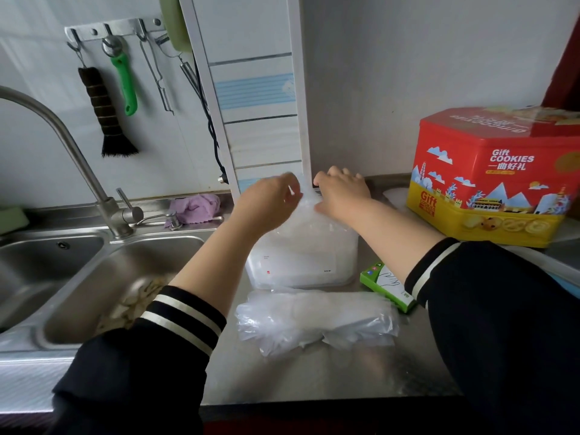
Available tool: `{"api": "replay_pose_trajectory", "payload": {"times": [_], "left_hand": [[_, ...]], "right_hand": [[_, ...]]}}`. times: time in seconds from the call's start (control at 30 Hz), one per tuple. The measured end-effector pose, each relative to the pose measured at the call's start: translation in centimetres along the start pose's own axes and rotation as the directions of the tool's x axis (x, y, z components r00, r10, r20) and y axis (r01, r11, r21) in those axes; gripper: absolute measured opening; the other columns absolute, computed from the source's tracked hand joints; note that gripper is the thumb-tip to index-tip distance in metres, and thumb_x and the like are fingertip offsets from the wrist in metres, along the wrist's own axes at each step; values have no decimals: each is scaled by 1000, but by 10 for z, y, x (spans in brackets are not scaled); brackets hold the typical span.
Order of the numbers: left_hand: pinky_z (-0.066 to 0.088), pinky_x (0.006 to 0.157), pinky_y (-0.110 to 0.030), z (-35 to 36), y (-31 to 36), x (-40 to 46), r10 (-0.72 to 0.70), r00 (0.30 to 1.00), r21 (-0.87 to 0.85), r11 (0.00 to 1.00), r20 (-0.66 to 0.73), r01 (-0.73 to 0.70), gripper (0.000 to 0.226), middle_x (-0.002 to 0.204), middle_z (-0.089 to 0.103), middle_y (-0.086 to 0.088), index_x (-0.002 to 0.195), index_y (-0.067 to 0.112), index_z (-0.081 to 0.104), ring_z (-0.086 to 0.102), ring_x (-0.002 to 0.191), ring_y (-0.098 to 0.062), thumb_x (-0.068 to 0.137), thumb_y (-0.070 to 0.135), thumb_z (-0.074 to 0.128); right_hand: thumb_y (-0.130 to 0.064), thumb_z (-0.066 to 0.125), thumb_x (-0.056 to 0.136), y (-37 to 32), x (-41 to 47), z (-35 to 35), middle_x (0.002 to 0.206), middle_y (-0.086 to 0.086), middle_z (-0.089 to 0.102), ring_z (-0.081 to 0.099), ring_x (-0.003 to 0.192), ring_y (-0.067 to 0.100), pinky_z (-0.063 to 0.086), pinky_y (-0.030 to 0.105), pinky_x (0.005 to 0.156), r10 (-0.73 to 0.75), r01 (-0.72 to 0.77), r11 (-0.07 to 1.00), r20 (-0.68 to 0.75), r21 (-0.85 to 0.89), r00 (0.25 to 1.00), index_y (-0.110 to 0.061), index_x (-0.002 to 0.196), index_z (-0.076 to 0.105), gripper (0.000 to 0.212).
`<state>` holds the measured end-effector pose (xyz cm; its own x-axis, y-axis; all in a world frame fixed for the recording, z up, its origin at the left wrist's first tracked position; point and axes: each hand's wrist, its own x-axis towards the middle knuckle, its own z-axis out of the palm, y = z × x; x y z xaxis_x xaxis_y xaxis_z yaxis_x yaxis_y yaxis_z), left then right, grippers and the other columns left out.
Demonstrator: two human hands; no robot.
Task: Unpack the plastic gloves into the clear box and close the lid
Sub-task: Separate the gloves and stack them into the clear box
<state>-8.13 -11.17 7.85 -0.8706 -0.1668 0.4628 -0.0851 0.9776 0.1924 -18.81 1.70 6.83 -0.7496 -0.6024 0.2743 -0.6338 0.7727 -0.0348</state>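
Note:
The clear box [301, 262] stands on the steel counter beside the sink, with clear plastic gloves filling it. My left hand [270, 199] and my right hand [342, 191] are both at the box's far top edge. Between them they pinch a thin clear sheet of glove plastic [306, 196] that rises above the box. A second loose stack of clear plastic gloves [317, 318] lies on the counter in front of the box. The green and white glove carton [387, 285] lies to the right of the box, partly behind my right sleeve. I cannot make out the box's lid.
A red and yellow cookie tin [492, 180] stands at the back right. The double sink [103, 277] with its tap [78, 152] is on the left, with a purple cloth [194, 208] behind it. A brush and utensils hang on wall hooks [116, 29]. A white cabinet post [266, 105] rises behind the box.

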Motion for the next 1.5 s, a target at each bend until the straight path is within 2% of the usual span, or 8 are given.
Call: {"api": "replay_pose_trajectory", "payload": {"times": [0.13, 0.3, 0.37, 0.5, 0.8, 1.0, 1.23, 1.5], "left_hand": [[43, 90, -34, 8, 14, -13, -54, 891, -59, 994, 451, 90, 42, 110, 67, -1, 110, 17, 66, 57, 94, -20, 103, 41, 31], [38, 103, -37, 16, 16, -20, -105, 845, -113, 975, 524, 191, 59, 120, 64, -5, 115, 17, 66, 55, 113, -24, 103, 47, 16], [40, 99, -36, 15, 16, -20, -113, 856, -97, 978, 505, 186, 54, 118, 64, -6, 113, 15, 66, 56, 111, -25, 104, 42, 20], [47, 91, -37, 14, 8, -21, -135, 913, -33, 987, 385, 160, 33, 111, 67, -6, 106, 14, 67, 59, 105, -26, 100, 23, 36], [37, 63, -27, 4, -21, -45, -270, 948, -28, 963, -166, 269, 15, 77, 62, 3, 91, 19, 70, 56, 78, -22, 89, 22, 55], [47, 83, -36, 9, -23, -48, -227, 974, -25, 974, -21, 226, 28, 110, 61, -7, 98, 19, 70, 57, 103, -28, 95, 40, 53], [38, 99, -37, 7, 3, -35, -206, 902, -19, 973, 379, 230, 60, 129, 59, -10, 122, 15, 62, 53, 117, -28, 103, 48, 17], [47, 97, -41, 10, 4, -31, -125, 927, -363, 895, 353, 259, 31, 97, 70, 3, 93, 20, 62, 64, 97, -19, 103, 27, 33]], "right_hand": [[-29, 58, 90, 1, -14, -7, 133, 7, 46, 45, 121, 29, 33, 39, 97, -27, 31, 998, -69, 46, 997, -18, 129, 49, 42], [1, 44, 84, 6, -65, -27, 94, -2, 63, 58, 86, 23, 38, 26, 76, -194, 419, 787, -463, 452, 865, -10, 95, 64, 25], [-14, 46, 94, 1, -87, -29, 91, -5, 66, 60, 91, 22, 35, 23, 83, -280, 386, 814, -289, 433, 915, -14, 101, 63, 19], [-53, 19, 101, 2, -102, -26, 116, 7, 63, 39, 128, 28, 13, 34, 111, -200, 179, 975, 164, 135, 966, -16, 107, 63, 58], [-50, 28, 101, 8, -114, -28, 99, 2, 63, 46, 111, 26, 15, 23, 75, -141, 128, 960, 36, 251, 989, -15, 103, 59, 48], [-31, 48, 98, 6, -114, -24, 101, -5, 65, 54, 100, 17, 17, 20, 66, -205, 291, 924, -321, 249, 925, -15, 102, 66, 24], [-21, 48, 92, -2, -92, -9, 95, -1, 68, 60, 92, 24, 41, 36, 84, -260, 391, 863, -383, 320, 887, -13, 92, 67, 21], [-33, 14, 100, -9, -69, -14, 116, -4, 64, 51, 115, 18, 10, 46, 113, -211, 182, 962, 125, 205, 970, -27, 119, 53, 44]]}}
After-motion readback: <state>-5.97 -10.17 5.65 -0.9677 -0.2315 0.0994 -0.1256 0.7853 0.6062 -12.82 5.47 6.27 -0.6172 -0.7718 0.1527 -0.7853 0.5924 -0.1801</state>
